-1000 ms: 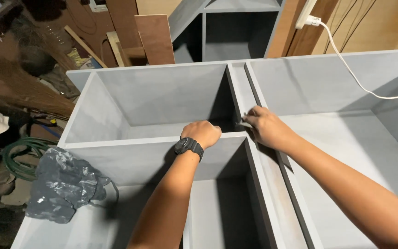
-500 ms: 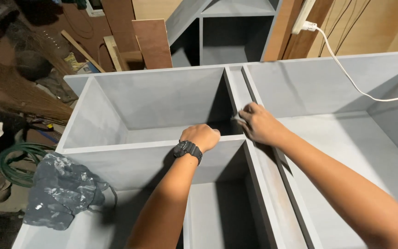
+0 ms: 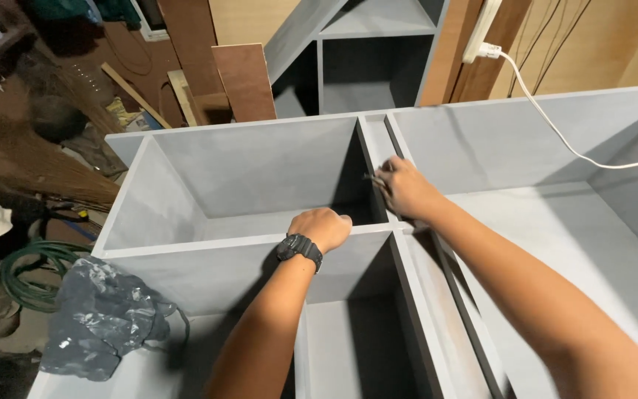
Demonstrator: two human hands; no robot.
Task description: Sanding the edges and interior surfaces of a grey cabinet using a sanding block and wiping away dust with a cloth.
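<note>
Head view: left hand (image 3: pixel 324 227) grips the stiff, heavy grey cabinet (image 3: pixel 245 244) edge; right hand (image 3: pixel 406 189) fingers pinch a small thin tool (image 3: pixel 375 179).

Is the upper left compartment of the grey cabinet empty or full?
Empty: the upper left compartment shows only bare grey walls; the left hand rests on its front edge.

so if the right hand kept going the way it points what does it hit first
Likely nothing soon: the right hand points along the dark gap between the grey cabinets, and the way looks free to their far edge.
</note>
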